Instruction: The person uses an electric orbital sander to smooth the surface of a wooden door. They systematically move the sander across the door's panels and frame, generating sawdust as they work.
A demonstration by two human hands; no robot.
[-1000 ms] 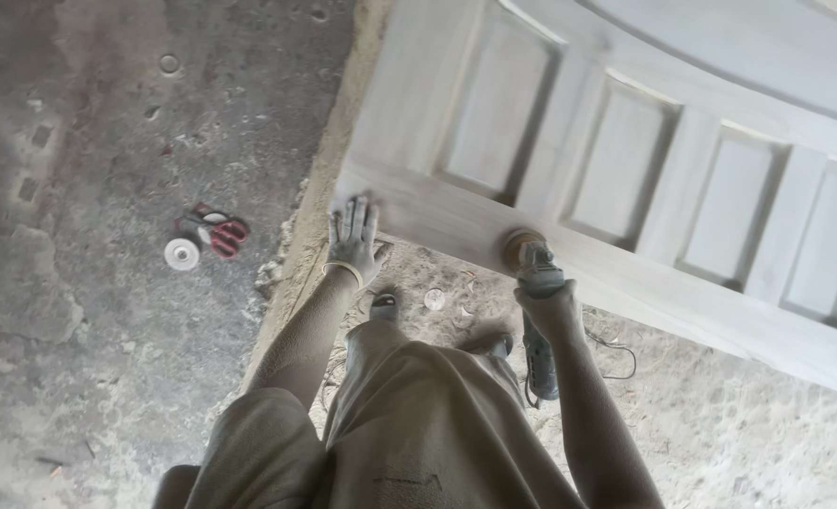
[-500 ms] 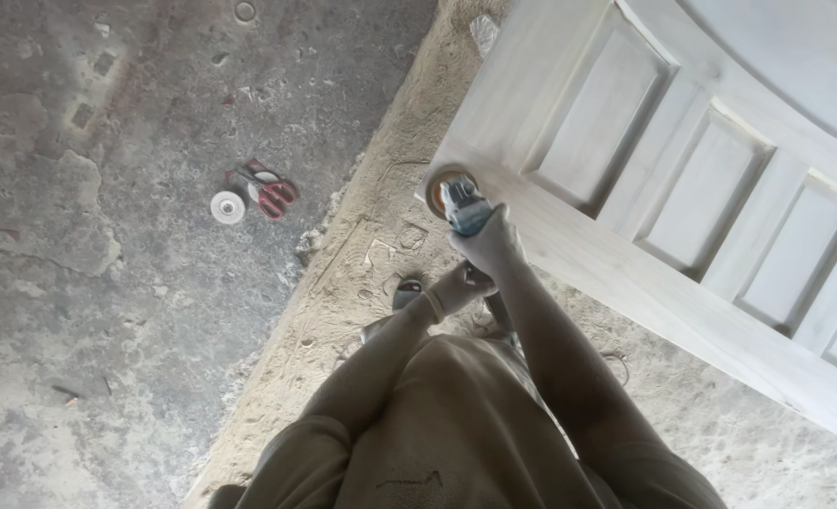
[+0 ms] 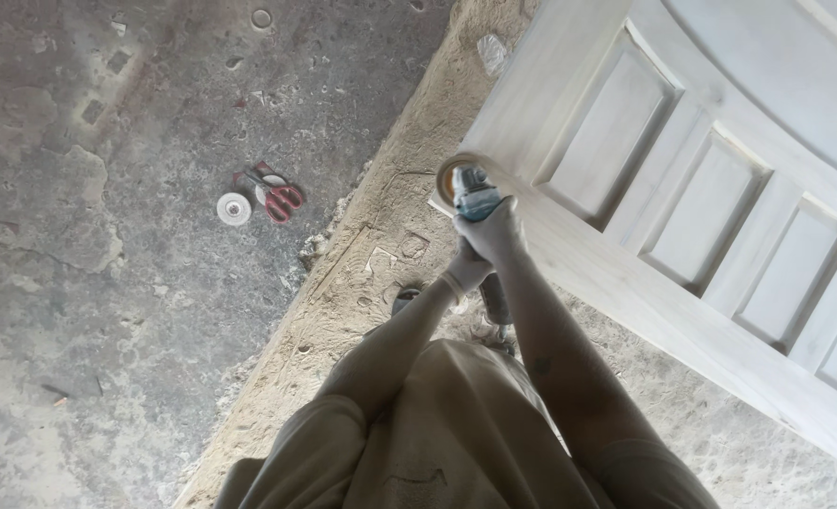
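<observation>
Since the picture a second ago, the left hand [image 3: 466,269] has come off the door's rail, where it lay flat, and joined the right hand [image 3: 494,231] on the angle grinder [image 3: 475,203]; the tool itself has travelled from mid-rail to the door's near corner, and the view has swung that way with it. From half a second ago little differs.

Both hands are now closed round the grinder's body, the right on top near the head, the left tucked just beneath and behind it. How tightly the fingers wrap cannot be told, since the right hand covers most of the left.

The sanding disc [image 3: 451,177] sits at the corner of the pale wooden panelled door [image 3: 626,273], touching or just off its edge; which cannot be made out. The grinder's long axis runs from the person's body out towards that corner, and the door's long rail runs away to the right and downward in the view, so the unsanded length lies to the right of the hands. The right arm is the nearer to the door.

Well apart to the left, on the concrete floor [image 3: 107,236], lie red-handled pliers [image 3: 272,193] beside a spare round disc [image 3: 234,208]. The grinder's rear and cord are hidden behind the forearms, and the door's far end is cut off by the frame.
</observation>
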